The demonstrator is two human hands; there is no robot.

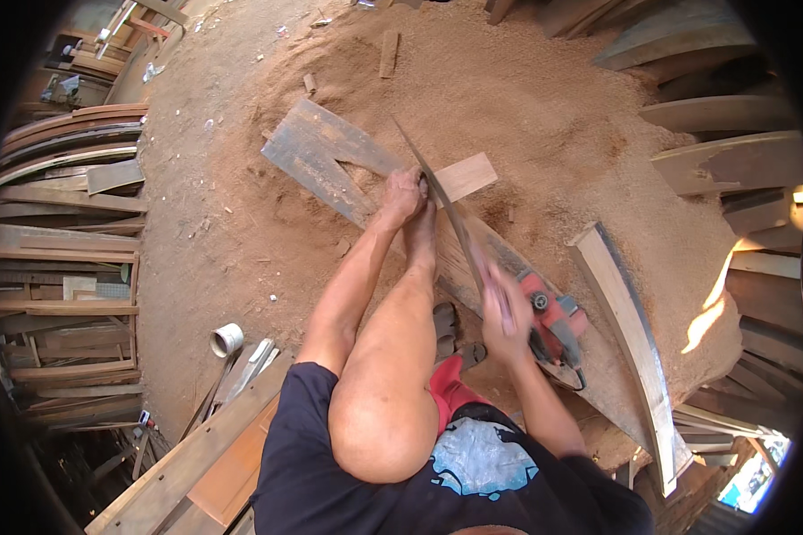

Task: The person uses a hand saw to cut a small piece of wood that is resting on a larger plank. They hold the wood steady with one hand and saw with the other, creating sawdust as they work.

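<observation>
My right hand (506, 312), slightly smeared by motion, is closed round the handle of a handsaw (451, 209). The long blade slants up and left, across a short pale piece of wood (468, 176). My left hand (403, 193) grips this piece close to the blade's left side; its fingers are partly hidden. My bare foot (421, 234) presses beside the left hand. Beneath lies a long worn plank (317, 147) with a V-shaped notch at its far end. A red power planer (553, 316) rests on the plank, right of my right hand.
A long curved timber (629, 343) lies at the right. Sawdust (544, 98) covers the ground, with small offcuts (389, 53) in it. Stacked boards (71, 303) line the left side; curved boards (732, 165) line the right. A white cup-like container (227, 340) stands at lower left.
</observation>
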